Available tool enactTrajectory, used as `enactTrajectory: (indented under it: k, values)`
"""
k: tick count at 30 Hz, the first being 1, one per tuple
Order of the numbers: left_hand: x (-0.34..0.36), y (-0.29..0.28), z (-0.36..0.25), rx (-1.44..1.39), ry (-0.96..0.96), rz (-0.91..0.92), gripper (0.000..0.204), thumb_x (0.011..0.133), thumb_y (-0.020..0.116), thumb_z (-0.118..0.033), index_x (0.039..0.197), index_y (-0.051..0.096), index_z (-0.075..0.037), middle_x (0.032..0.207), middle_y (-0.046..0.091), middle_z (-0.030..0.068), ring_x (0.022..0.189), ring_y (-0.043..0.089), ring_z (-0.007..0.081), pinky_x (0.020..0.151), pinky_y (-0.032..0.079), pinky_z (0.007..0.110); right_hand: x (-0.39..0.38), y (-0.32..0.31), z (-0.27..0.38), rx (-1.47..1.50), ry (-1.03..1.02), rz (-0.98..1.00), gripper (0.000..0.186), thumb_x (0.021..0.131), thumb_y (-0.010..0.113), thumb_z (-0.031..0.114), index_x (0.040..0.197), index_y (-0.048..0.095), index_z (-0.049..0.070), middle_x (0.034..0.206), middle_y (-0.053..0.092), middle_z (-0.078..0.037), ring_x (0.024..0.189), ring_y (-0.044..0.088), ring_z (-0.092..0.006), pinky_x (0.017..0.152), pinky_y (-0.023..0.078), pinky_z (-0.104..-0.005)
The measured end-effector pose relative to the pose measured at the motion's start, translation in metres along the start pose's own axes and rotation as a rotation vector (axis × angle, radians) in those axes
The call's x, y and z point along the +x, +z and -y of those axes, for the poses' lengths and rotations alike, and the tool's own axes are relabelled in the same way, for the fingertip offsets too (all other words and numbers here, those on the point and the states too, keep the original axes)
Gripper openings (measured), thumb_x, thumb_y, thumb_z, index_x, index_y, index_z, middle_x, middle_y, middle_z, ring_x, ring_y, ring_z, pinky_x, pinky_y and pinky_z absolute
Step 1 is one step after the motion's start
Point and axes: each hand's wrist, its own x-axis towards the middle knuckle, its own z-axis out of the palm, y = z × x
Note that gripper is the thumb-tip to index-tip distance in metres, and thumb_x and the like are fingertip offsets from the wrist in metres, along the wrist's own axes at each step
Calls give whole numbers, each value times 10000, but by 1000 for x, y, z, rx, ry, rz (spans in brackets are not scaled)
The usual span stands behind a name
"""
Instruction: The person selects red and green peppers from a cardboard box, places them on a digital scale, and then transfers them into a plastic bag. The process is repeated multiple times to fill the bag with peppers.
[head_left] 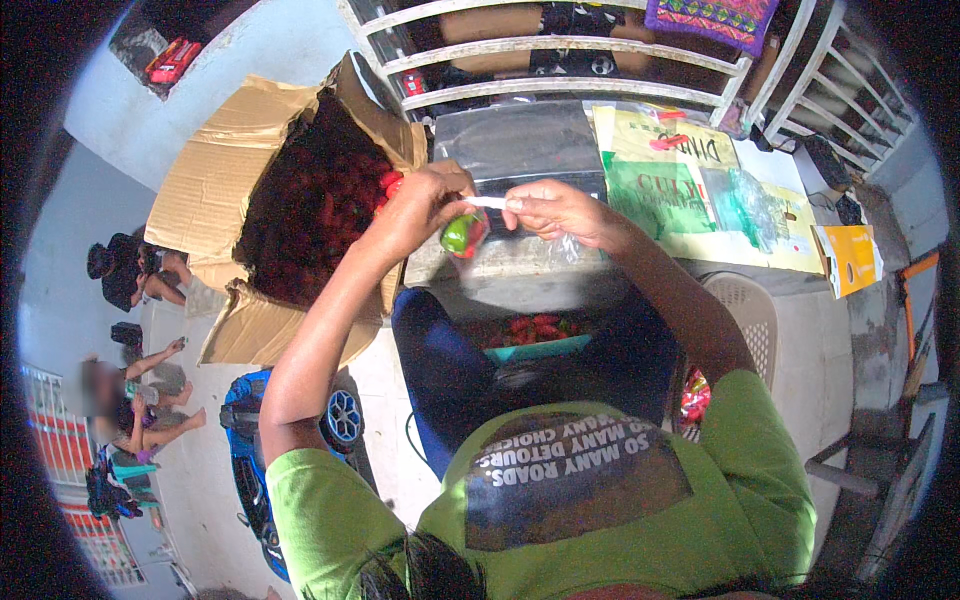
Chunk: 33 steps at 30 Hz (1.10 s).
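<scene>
White strip (pixel 487 202), narrow and slightly creased, is stretched level between the two hands near the middle of the view, above the front edge of a pale counter (pixel 432 266). We record the left hand (pixel 428 195) with thumb and fingers closed on the strip's left end; the right hand (pixel 560 210) pinches the other end between thumb and forefinger. Just below the left fingers hangs a small clear bag (pixel 462 236) with green and red produce inside; we cannot tell exactly how its neck meets the strip. Crumpled clear film (pixel 566 247) shows under the right hand. To the left we note an open cardboard box (pixel 205 170), flaps spread, its shaded inside holding many red pieces (pixel 335 200). Below the hands, between the dark blue trouser legs (pixel 440 350), a turquoise tray (pixel 540 349) carries more red produce (pixel 545 327). On the counter we log a dark sheet (pixel 515 135) and, to its right, a yellow sheet (pixel 618 130), a green sheet (pixel 640 200) and crumpled turquoise-tinted plastic (pixel 748 208). White railing (pixel 590 45) runs behind. On the floor at left we see a blue toy car (pixel 245 430); farther left, other people (pixel 140 410) are sitting.
</scene>
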Motion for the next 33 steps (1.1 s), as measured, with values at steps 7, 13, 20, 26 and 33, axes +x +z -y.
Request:
enactTrajectory:
  k: [7,13,20,26,33]
  values:
    - [-15,-9,-5,-87,-53,31,167,784,649,-93,890,593,23,818,598,129,778,597,239,687,450,337,-39,-5,16,-641,-191,-183,288,960,418,264,814,542,49,652,418,6,588,391,-96,558,320,-242]
    - [-24,-8,-43,-847,-310,115,179,801,697,-225,852,623,-71,808,608,-21,742,545,55,667,440,232,-41,-20,17,-793,-292,-399,209,929,495,223,884,560,28,740,545,-36,716,521,-133,690,433,-277]
    - [48,81,10,-742,-282,-722,164,808,688,-179,824,641,-22,737,598,6,670,508,76,635,408,234,65,45,-111,256,-264,-800,246,934,492,198,1126,545,54,731,561,-11,666,535,-146,668,465,-335]
    - [9,120,38,-257,-336,-988,127,790,664,-82,780,618,36,693,557,71,642,503,134,598,410,275,42,49,-97,-583,-397,-810,142,881,493,118,837,567,4,684,594,-129,629,600,-279,578,453,-402]
    - [-5,123,32,-336,-288,-602,102,801,639,-69,795,606,27,763,590,70,725,534,136,672,415,271,-12,7,-53,-1173,-270,-825,127,886,478,121,827,516,15,731,531,-181,700,563,-350,612,415,-415]
